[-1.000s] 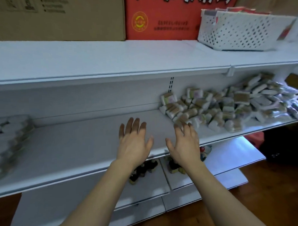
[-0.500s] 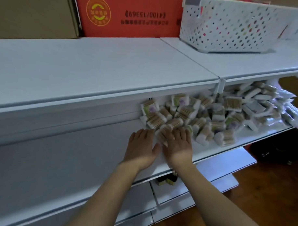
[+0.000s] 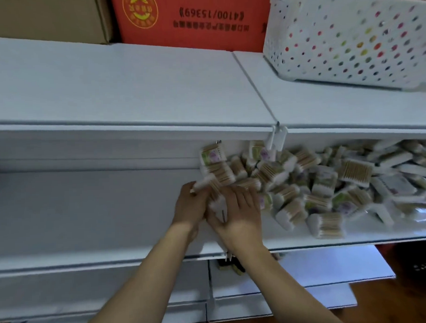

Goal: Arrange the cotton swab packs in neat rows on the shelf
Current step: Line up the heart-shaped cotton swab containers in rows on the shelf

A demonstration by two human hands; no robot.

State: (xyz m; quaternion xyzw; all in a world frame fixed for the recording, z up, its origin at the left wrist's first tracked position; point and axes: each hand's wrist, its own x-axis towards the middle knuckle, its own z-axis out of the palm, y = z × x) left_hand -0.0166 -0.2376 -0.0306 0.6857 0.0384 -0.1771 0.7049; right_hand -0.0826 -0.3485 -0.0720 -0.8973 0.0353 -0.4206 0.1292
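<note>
White middle shelf (image 3: 88, 214) carrying a loose heap of cotton swab packs (image 3: 328, 181) over its right part. Upper shelf (image 3: 132, 86) bearing a brown carton (image 3: 45, 19), a red carton (image 3: 192, 17) and a white perforated basket (image 3: 347, 35) along its back.
</note>
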